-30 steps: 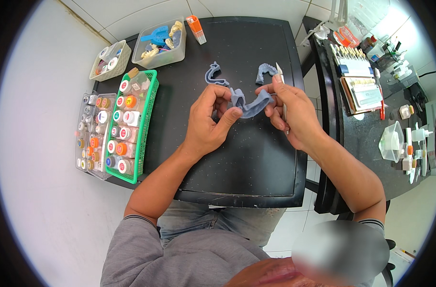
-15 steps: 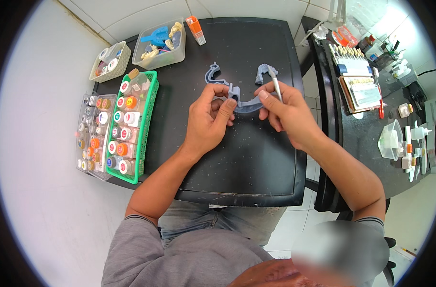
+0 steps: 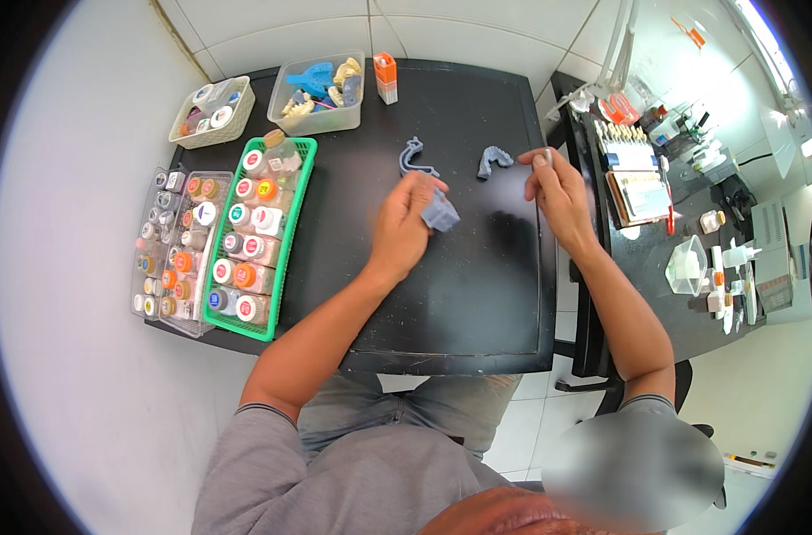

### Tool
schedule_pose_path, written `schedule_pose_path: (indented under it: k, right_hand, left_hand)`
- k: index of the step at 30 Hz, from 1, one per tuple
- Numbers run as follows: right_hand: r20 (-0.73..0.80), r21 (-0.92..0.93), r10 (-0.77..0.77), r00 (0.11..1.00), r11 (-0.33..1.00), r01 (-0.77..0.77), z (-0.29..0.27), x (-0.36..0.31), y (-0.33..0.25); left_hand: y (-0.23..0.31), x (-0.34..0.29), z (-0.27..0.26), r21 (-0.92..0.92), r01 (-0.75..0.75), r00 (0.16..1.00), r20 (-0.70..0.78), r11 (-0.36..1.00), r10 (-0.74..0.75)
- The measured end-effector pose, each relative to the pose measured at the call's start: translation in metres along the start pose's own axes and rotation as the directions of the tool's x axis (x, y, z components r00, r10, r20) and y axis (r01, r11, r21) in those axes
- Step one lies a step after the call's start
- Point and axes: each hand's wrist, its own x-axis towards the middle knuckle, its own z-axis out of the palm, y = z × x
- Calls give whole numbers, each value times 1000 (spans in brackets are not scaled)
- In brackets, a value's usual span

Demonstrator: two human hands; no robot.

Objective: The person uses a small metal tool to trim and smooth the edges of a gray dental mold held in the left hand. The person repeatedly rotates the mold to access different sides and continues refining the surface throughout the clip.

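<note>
My left hand is closed on a grey-blue dental model piece, whose blocky end juts out past the fingers. The rest of that piece is hidden by the hand. Over the table's right edge, my right hand is raised with its fingers pinched on a slim pale tool, only a short bit of which shows. A curved grey-blue frame piece lies on the table just beyond my left hand. To its right lies a grey-blue dental arch model, nearer my right hand.
On the black table, a green basket of capped jars stands left, beside clear jar trays. Behind are a cream basket, a plastic tub of dental models and an orange-white box. A side bench holds shade guides.
My hands have moved apart. The right hand, with the pale tool, has left the grey-blue piece and gone right; the left hand still holds the piece, now turned.
</note>
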Motion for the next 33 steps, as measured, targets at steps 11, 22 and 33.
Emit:
schedule_pose_path:
  k: [11, 22, 33]
  right_hand:
    - [211, -510, -117, 970, 834, 212, 79, 49, -35]
    - [209, -50, 29, 977, 999, -20, 73, 48, -41]
    - [65, 288, 39, 997, 956, -56, 19, -39, -22]
  left_hand:
    - [14, -37, 34, 53, 14, 755, 654, 998, -46]
    - [6, -19, 24, -26, 54, 741, 671, 998, -22]
    - [20, -4, 9, -173, 39, 968, 250, 984, 6]
